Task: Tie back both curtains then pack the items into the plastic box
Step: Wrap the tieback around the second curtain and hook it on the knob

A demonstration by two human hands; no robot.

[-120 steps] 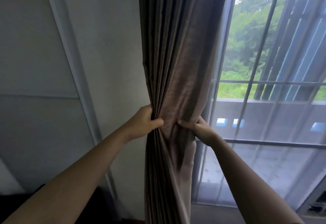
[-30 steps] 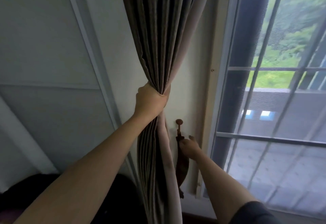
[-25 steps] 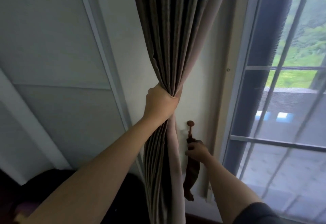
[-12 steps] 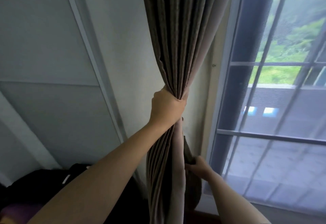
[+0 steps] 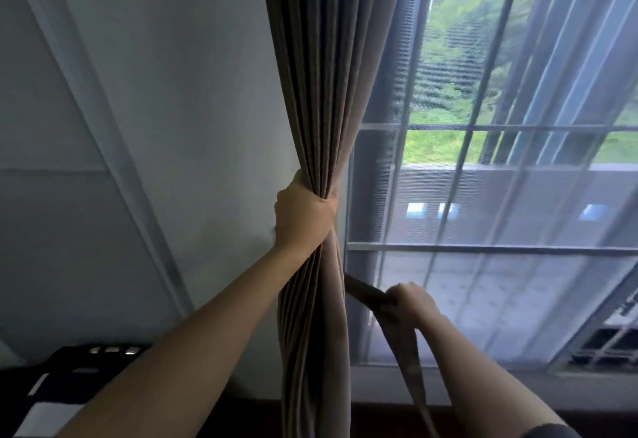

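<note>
A brown pleated curtain (image 5: 324, 68) hangs at the left edge of the window, bunched into a narrow column. My left hand (image 5: 302, 216) is closed around the gathered folds at mid height. To its lower right, my right hand (image 5: 409, 301) grips a brown fabric tieback strap (image 5: 402, 344). One part of the strap runs up-left from that hand to behind the curtain; the rest hangs down past my forearm. The wall hook is hidden. No plastic box is in view.
A sheer white curtain (image 5: 518, 265) covers the barred window (image 5: 459, 248) on the right. A pale wall (image 5: 179, 99) with a slanted trim strip is on the left. A black and white object (image 5: 58, 382) lies at the lower left.
My right hand has pulled the tieback strap out from behind the curtain and swung to the right of it. My left hand keeps its grip on the bunched folds.
</note>
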